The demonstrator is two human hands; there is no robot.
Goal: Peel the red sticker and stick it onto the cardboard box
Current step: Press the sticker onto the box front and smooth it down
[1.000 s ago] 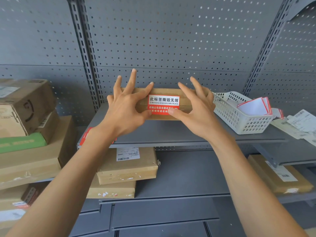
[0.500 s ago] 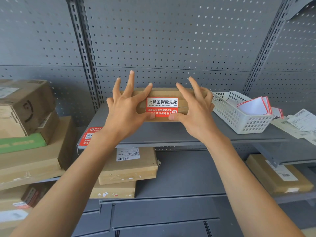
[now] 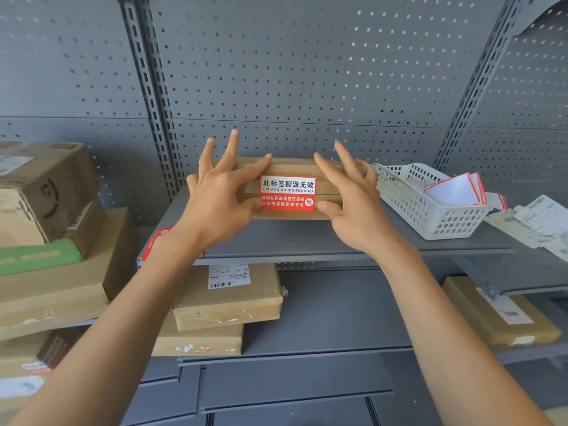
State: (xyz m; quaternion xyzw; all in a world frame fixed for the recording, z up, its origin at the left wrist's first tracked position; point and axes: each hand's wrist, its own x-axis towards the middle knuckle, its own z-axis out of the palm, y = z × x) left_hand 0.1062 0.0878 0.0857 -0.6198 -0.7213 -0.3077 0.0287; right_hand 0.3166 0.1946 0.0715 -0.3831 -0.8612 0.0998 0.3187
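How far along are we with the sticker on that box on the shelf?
Nearly finished. Done: the red sticker is peeled and lies flat on the front of the cardboard box, across its seam. In hand: the left hand and right hand flank it, thumbs at its lower corners, fingers spread on the box. Left: a final press if needed, then let go.
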